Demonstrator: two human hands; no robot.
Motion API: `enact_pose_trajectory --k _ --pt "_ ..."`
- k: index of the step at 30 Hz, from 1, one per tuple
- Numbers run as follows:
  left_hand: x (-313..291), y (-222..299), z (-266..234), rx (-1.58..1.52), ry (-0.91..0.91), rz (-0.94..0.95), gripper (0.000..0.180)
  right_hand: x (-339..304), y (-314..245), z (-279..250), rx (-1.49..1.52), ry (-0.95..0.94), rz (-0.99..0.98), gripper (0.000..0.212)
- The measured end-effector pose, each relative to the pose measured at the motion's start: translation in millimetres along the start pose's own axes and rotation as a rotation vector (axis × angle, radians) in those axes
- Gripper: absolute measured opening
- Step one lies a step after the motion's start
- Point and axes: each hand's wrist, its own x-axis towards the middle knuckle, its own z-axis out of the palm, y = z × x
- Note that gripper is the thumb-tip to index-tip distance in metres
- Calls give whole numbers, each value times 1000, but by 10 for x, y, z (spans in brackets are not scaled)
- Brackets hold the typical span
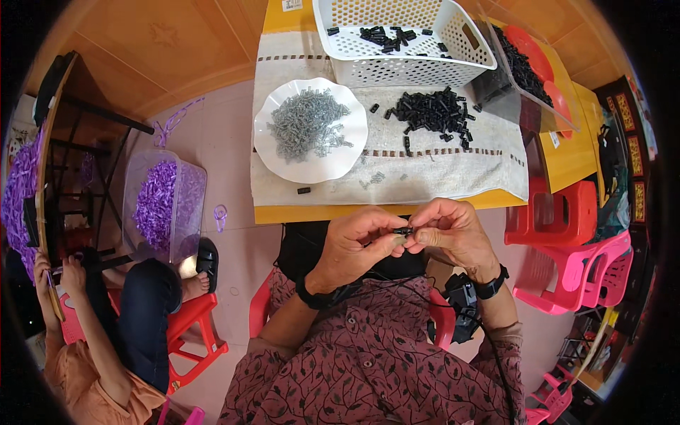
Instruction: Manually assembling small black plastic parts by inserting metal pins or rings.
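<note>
prob. wkshp: blk parts pile (433,113)

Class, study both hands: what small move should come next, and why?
Perhaps the right hand should press gently toward the left hand. Both pinch at a small black piece from opposite sides, and loose clear pieces and a black pile lie nearby, suggesting small parts being joined. Whether anything is already inserted is too small to tell.
</note>
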Motion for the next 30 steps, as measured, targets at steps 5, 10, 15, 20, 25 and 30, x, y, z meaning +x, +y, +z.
enact_pose_trajectory --k 5,10,15,20,25,30 --pt "24 13 27 -3 54 -27 18 29 -4 6 -3 25 12 11" --pt "33 -20 15 50 45 -35 18 42 15 8 -109 37 0 9" --pt "33 -45 -40 -50 78 -18 18 75 -15 124 -248 27 1 14" --pt "58 -1 -25 -94 181 -82 22 222 -183 62 -310 115 -39 12" --pt "58 -44 -38 -170 203 -127 24 745 -691 -124 -469 284 -296 10" --pt "72 -78 -30 -117 177 -155 23 1362 -1152 -389 -356 436 -425 13"
